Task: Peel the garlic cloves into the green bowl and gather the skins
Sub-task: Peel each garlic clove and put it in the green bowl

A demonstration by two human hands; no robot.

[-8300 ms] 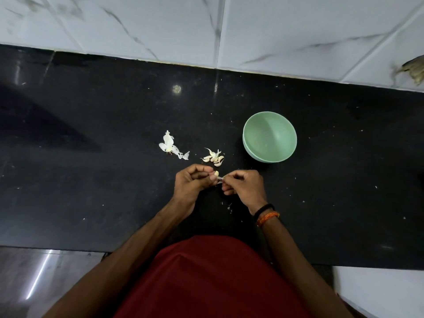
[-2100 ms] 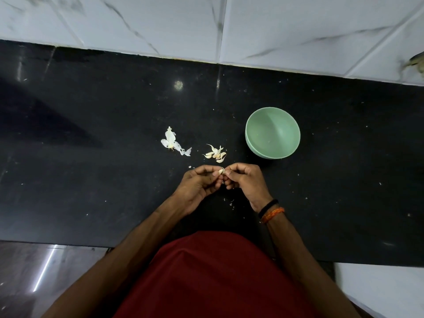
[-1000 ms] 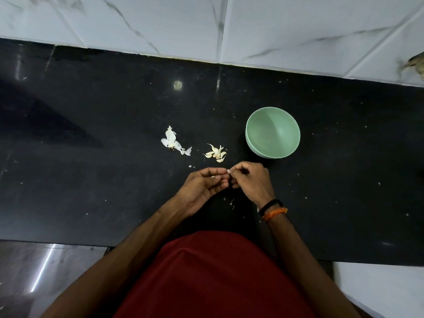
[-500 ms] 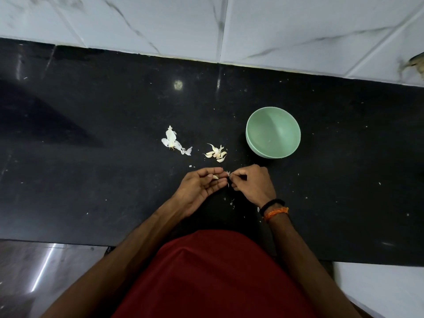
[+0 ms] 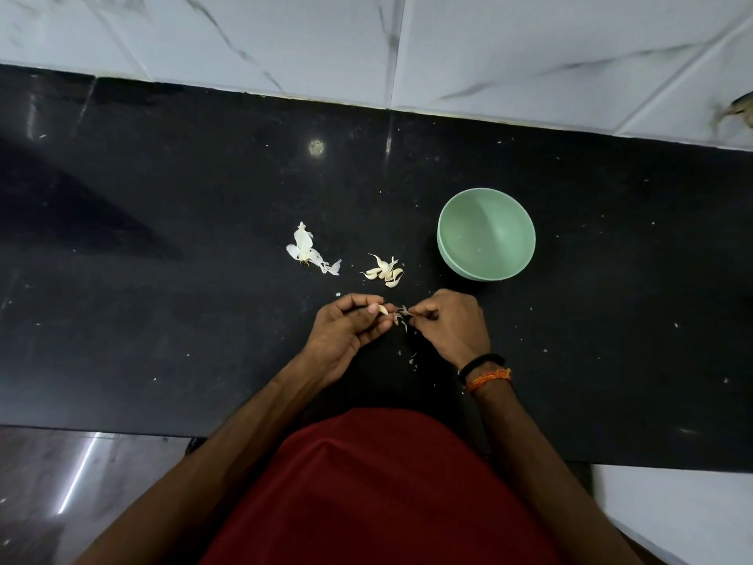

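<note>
- Clove (image 5: 383, 309) is pinched at the left hand (image 5: 348, 332) fingertips, long axis pointing right.
- Skin (image 5: 402, 314) is pinched by the right hand (image 5: 448, 326).
- Bowl (image 5: 444, 254) lies up-right of the clove, nearer the right hand.

There is only one view, from a camera on the person's head. It looks forward and steeply down at the black worktop (image 5: 163, 320), close above the hands, with the tiled wall (image 5: 489, 46) along the top edge.
</note>
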